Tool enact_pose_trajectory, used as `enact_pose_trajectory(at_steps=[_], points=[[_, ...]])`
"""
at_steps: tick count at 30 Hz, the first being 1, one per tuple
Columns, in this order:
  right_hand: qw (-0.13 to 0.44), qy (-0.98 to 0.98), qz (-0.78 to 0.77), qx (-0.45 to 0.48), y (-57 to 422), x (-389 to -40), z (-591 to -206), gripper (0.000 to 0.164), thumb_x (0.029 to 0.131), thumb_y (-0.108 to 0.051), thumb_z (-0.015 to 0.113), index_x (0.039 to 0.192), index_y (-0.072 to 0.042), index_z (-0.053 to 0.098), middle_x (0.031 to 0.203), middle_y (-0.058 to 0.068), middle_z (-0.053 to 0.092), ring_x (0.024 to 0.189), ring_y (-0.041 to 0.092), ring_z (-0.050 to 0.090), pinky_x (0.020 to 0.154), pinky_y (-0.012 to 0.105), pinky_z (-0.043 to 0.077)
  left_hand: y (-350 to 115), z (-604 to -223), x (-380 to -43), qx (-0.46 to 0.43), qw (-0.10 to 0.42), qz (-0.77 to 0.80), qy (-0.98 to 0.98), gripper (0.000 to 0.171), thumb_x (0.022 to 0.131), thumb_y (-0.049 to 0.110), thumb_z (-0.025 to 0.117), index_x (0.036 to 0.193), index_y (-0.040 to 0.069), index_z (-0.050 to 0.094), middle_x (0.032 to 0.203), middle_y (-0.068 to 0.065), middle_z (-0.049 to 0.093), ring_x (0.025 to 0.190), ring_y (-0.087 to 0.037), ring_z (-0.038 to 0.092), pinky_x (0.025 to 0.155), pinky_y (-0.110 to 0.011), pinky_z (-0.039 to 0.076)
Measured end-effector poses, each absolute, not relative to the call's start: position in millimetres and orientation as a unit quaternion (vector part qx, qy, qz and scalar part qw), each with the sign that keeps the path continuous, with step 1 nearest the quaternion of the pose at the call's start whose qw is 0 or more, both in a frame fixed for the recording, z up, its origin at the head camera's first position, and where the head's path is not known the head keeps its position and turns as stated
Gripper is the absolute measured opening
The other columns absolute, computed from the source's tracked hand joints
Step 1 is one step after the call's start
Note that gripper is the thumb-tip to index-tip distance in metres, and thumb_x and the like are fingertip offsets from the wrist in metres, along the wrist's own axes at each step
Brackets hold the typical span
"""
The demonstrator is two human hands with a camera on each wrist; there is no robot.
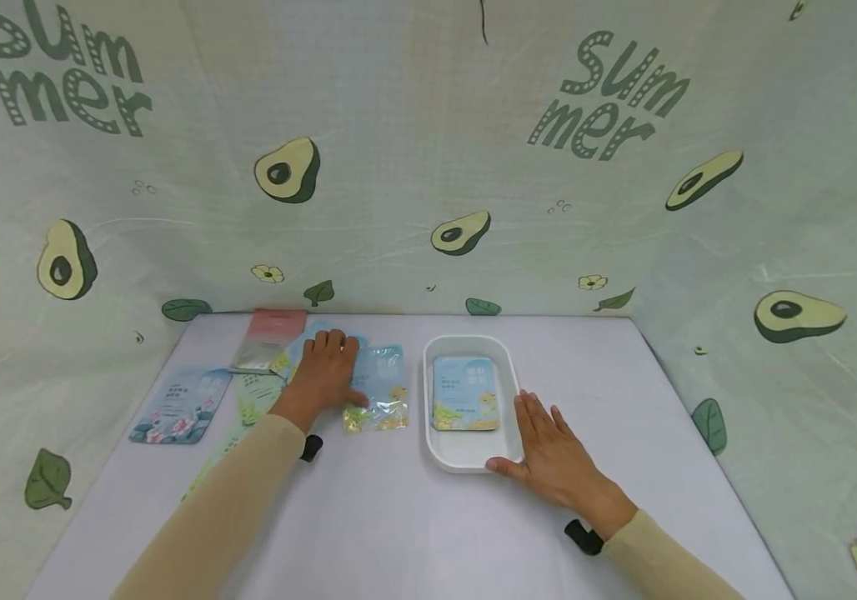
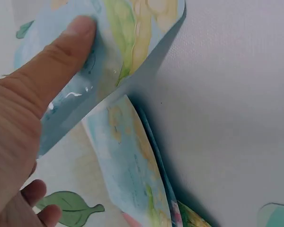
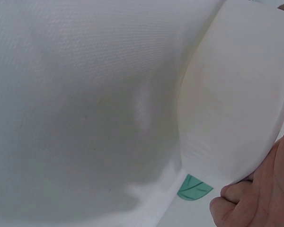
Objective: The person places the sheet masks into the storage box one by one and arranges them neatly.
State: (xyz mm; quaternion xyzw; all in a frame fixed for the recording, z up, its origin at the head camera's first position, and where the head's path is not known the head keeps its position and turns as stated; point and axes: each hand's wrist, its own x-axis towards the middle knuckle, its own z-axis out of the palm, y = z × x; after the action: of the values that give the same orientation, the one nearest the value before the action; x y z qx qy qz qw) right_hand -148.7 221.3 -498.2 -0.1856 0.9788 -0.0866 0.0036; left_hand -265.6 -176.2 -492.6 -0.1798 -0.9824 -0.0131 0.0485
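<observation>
My left hand pinches the left edge of a light blue packet with a bean picture. In the left wrist view the thumb lies across this packet's face; the index finger is hidden. Other blue packets are close to the curled fingers. To the right is a white tray, holding a blue packet that lies face up. My right hand rests against the tray's right side, fingers straight along the rim and thumb at the near corner. The tray's outer wall fills much of the right wrist view.
Left of my left hand lie a blue packet with pink flowers, a red and silver packet and green packets, partly covered by my arm. A cloth with avocado prints hangs behind the white table.
</observation>
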Motion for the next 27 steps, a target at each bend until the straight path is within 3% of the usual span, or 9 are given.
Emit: enact_pose_trajectory(at_steps=[8, 14, 19, 23, 27], points=[[0.005, 0.979, -0.092, -0.182, 221.7, -147.6, -497.7, 0.117, 0.093, -0.079, 0.055, 0.162, 0.010, 0.024, 0.169, 0.031, 0.026, 0.158, 0.043, 0.027, 0.127, 0.061, 0.023, -179.5, -489.3, -251.3, -0.188, 0.146, -0.036, -0.971, 0.086, 0.072, 0.048, 0.098, 0.123, 0.002, 0.047, 0.125, -0.023, 0.045, 0.111, -0.042, 0.043, 0.089, -0.053, 0.041], [0.008, 0.979, -0.091, -0.181, 221.2, -148.0, -497.4, 0.116, 0.094, -0.079, 0.055, 0.162, 0.010, 0.024, 0.169, 0.030, 0.026, 0.158, 0.042, 0.028, 0.126, 0.062, 0.024, -181.0, -494.4, -236.1, -0.181, 0.175, -0.085, -0.964, 0.079, 0.080, 0.037, 0.095, 0.132, 0.004, 0.046, 0.130, -0.026, 0.048, 0.114, -0.044, 0.046, 0.091, -0.054, 0.046], [0.009, 0.979, -0.089, -0.183, 221.5, -148.2, -497.7, 0.116, 0.094, -0.078, 0.056, 0.162, 0.010, 0.024, 0.169, 0.030, 0.025, 0.158, 0.043, 0.028, 0.126, 0.062, 0.025, -180.9, -499.7, -224.8, -0.171, 0.158, -0.152, -0.961, 0.070, 0.090, 0.022, 0.087, 0.141, 0.004, 0.042, 0.130, -0.027, 0.048, 0.114, -0.043, 0.054, 0.090, -0.050, 0.054], [0.008, 0.979, -0.088, -0.184, 221.9, -148.8, -498.1, 0.116, 0.094, -0.077, 0.056, 0.162, 0.010, 0.023, 0.169, 0.031, 0.025, 0.158, 0.043, 0.028, 0.126, 0.063, 0.025, -181.9, -501.6, -216.9, -0.168, 0.131, -0.214, -0.953, 0.061, 0.099, 0.013, 0.076, 0.146, 0.008, 0.038, 0.128, -0.022, 0.050, 0.087, -0.033, 0.063, 0.075, -0.047, 0.057], [0.010, 0.979, -0.088, -0.185, 222.1, -150.0, -498.4, 0.116, 0.095, -0.078, 0.056, 0.162, 0.010, 0.023, 0.169, 0.031, 0.025, 0.158, 0.043, 0.028, 0.126, 0.063, 0.024, -184.5, -502.5, -212.5, -0.157, 0.104, -0.264, -0.946, 0.061, 0.103, 0.013, 0.069, 0.153, 0.013, 0.036, 0.139, -0.021, 0.058, 0.095, -0.037, 0.070, 0.083, -0.051, 0.058]])
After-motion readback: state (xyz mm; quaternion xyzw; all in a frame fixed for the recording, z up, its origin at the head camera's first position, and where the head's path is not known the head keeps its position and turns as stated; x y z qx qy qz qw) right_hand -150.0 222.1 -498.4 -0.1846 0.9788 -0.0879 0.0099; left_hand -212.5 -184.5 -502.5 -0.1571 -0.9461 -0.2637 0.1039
